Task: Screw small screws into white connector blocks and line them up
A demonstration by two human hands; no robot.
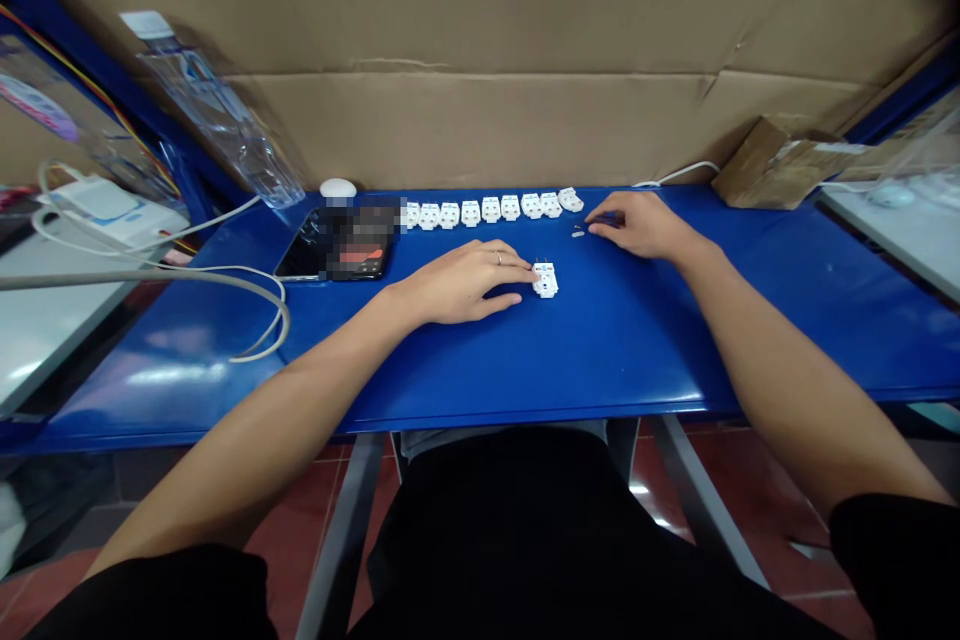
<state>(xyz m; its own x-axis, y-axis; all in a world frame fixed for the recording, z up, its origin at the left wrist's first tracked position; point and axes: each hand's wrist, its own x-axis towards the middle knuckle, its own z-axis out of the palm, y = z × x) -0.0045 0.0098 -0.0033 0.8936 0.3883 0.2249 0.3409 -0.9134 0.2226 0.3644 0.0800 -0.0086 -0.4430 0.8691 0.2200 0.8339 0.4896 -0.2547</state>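
Left forearm ends in an open hand, fingertips touching a white socket.

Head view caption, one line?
Left hand touches white plastic socket; right hand beside tiny metal parts; more sockets lined up behind.

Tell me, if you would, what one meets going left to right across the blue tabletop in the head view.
White cable loop → black smartphone → left hand → white plastic fitting → right hand → cardboard box
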